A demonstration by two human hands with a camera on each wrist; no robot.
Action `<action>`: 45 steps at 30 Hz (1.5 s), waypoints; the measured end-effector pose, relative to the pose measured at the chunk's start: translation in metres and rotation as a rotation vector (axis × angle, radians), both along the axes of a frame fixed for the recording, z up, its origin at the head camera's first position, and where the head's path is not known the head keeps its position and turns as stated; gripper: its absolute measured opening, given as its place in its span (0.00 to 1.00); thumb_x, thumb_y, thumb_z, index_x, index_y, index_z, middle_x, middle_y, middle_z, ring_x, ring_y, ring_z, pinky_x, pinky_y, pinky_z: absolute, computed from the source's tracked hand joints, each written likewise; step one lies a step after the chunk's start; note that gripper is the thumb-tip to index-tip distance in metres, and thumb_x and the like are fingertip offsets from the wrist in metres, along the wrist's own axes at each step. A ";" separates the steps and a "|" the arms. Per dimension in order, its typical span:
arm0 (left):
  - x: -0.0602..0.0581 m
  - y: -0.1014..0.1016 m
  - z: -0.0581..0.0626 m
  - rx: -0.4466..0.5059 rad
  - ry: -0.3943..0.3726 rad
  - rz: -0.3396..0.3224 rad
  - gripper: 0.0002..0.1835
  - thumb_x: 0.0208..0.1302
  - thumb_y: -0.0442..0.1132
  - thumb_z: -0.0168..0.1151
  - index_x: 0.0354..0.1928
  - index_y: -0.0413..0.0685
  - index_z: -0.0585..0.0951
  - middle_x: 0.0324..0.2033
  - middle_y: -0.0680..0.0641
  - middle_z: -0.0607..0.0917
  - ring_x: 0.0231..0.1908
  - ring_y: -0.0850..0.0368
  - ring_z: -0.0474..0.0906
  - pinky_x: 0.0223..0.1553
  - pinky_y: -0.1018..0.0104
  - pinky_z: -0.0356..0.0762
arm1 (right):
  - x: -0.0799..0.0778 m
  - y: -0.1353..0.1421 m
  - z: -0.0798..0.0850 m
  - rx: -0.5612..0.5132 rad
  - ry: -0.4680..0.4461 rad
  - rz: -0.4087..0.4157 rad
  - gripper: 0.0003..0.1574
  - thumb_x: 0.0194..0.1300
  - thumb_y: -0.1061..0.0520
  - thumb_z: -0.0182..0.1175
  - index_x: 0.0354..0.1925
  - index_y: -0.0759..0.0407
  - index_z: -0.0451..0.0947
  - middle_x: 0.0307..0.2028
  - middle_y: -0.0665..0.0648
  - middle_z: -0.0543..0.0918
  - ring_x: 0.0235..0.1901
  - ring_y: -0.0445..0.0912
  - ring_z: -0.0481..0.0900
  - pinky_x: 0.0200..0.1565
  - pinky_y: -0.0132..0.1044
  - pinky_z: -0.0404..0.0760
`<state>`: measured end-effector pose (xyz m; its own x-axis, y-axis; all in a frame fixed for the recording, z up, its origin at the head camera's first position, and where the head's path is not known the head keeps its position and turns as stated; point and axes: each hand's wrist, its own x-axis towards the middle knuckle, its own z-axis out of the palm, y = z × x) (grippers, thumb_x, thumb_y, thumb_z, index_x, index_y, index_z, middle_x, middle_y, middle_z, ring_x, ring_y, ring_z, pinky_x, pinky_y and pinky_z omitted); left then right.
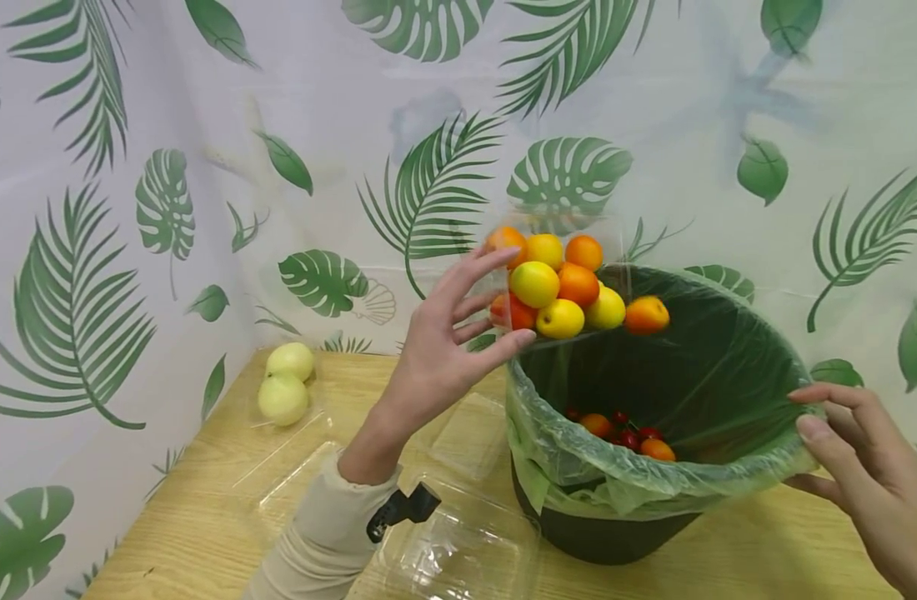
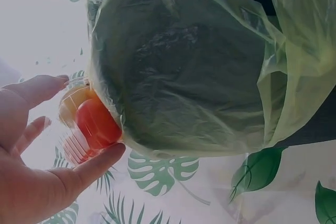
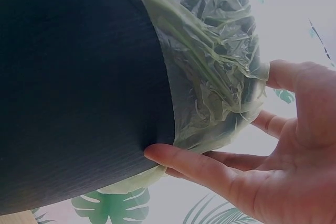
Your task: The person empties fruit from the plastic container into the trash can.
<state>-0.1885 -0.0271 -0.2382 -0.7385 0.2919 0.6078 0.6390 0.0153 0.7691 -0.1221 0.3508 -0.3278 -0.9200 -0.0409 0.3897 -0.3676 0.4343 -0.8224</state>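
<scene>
My left hand (image 1: 443, 342) grips a clear plastic box, tilted over the left rim of a dark trash bin (image 1: 616, 529). Small orange and yellow fruits (image 1: 561, 318) fill the box, and an orange one (image 1: 647, 315) is outside it, above the bin's opening. A pale green plastic bag (image 1: 578, 467) lines the bin and folds over its rim. Inside lie orange fruits (image 1: 658, 450) and dark red cherries (image 1: 629, 438). With thumb and fingers, my right hand (image 1: 864, 458) holds the bin's right rim; the right wrist view shows fingertips (image 3: 157, 152) at the dark wall.
Clear plastic containers (image 1: 458, 542) lie on the wooden table (image 1: 203, 533) in front and left of the bin. Two pale green round fruits (image 1: 284, 398) sit in clear packaging at the back left. A leaf-patterned sheet (image 1: 316, 192) hangs close behind the table.
</scene>
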 end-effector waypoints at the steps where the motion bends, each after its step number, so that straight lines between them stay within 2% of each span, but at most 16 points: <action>1: 0.001 0.000 0.000 -0.002 0.004 -0.003 0.34 0.55 0.28 0.67 0.65 0.43 0.68 0.69 0.44 0.58 0.57 0.43 0.73 0.51 0.51 0.76 | 0.000 0.000 0.000 -0.001 0.002 0.001 0.24 0.73 0.67 0.41 0.65 0.64 0.57 0.63 0.57 0.59 0.58 0.41 0.63 0.28 0.29 0.80; 5: 0.001 0.001 0.000 -0.010 0.028 -0.014 0.33 0.55 0.27 0.67 0.64 0.42 0.69 0.70 0.43 0.57 0.57 0.41 0.72 0.51 0.50 0.76 | 0.001 -0.002 0.002 -0.011 -0.002 0.019 0.24 0.73 0.67 0.41 0.65 0.64 0.57 0.64 0.58 0.58 0.63 0.42 0.58 0.29 0.29 0.81; 13: 0.002 0.003 0.000 -0.044 0.104 -0.025 0.32 0.55 0.26 0.66 0.63 0.39 0.69 0.70 0.40 0.56 0.58 0.39 0.71 0.51 0.50 0.75 | 0.001 -0.002 0.003 0.021 -0.017 0.008 0.24 0.73 0.66 0.41 0.66 0.63 0.56 0.65 0.60 0.56 0.66 0.43 0.54 0.30 0.30 0.81; 21: 0.002 0.005 -0.001 -0.076 0.191 -0.015 0.31 0.52 0.24 0.67 0.61 0.38 0.71 0.69 0.38 0.57 0.60 0.43 0.70 0.50 0.52 0.76 | 0.001 -0.005 0.005 0.027 -0.005 0.001 0.24 0.73 0.66 0.41 0.65 0.63 0.57 0.62 0.59 0.58 0.61 0.44 0.58 0.29 0.31 0.82; 26: 0.003 0.006 -0.002 -0.095 0.239 0.001 0.31 0.51 0.23 0.68 0.60 0.38 0.72 0.69 0.37 0.58 0.64 0.48 0.65 0.51 0.53 0.76 | 0.000 -0.007 0.007 0.033 -0.010 0.006 0.23 0.73 0.66 0.41 0.65 0.63 0.57 0.63 0.60 0.57 0.63 0.45 0.56 0.30 0.32 0.82; 30: 0.002 0.007 -0.002 -0.098 0.275 -0.001 0.31 0.50 0.22 0.68 0.59 0.37 0.72 0.68 0.35 0.57 0.65 0.45 0.63 0.50 0.52 0.77 | 0.001 -0.007 0.007 0.035 -0.009 0.007 0.23 0.74 0.66 0.41 0.65 0.63 0.57 0.63 0.60 0.57 0.64 0.45 0.56 0.30 0.32 0.82; 37: 0.002 0.009 -0.003 -0.108 0.281 -0.010 0.31 0.50 0.22 0.68 0.59 0.36 0.72 0.69 0.37 0.56 0.65 0.43 0.62 0.52 0.52 0.76 | 0.002 -0.005 0.007 0.043 -0.007 -0.003 0.23 0.74 0.65 0.41 0.65 0.63 0.57 0.63 0.60 0.58 0.62 0.45 0.57 0.30 0.32 0.82; 45: 0.002 0.011 -0.005 -0.127 0.285 -0.001 0.30 0.52 0.24 0.67 0.59 0.39 0.72 0.70 0.41 0.56 0.68 0.50 0.56 0.52 0.51 0.75 | 0.004 -0.003 0.007 0.047 -0.006 -0.017 0.23 0.74 0.65 0.41 0.65 0.63 0.57 0.61 0.59 0.59 0.61 0.44 0.58 0.29 0.32 0.83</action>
